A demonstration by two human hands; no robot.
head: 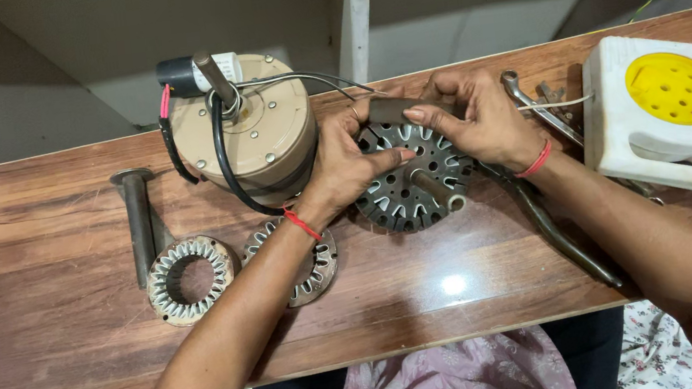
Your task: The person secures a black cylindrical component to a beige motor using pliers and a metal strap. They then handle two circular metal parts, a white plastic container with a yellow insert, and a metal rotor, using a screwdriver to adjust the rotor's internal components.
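From the head camera, both hands meet over a dark slotted stator core (414, 179) with a short shaft sticking out of its middle. It stands tilted on the wooden desk (48, 345), its lower edge touching the surface. The left hand (342, 164) has its grip closed on the core's left rim, thumb laid across the face. The right hand (482, 120) grips the upper right rim and pinches a small dark flat strip (393, 109) against the core's top edge — both grips are clenched, not released.

Just left of the left hand's grip sits a beige round motor housing (255, 135) with black cables looped around it. Nearer the person, under the left forearm, lie two bare ring-shaped laminated cores (189, 280) — one partly hidden by the arm. Further left lies a metal bolt (138, 220). Right of the right hand's grip are pliers (562, 234) and a white box with a yellow round face (671, 115).
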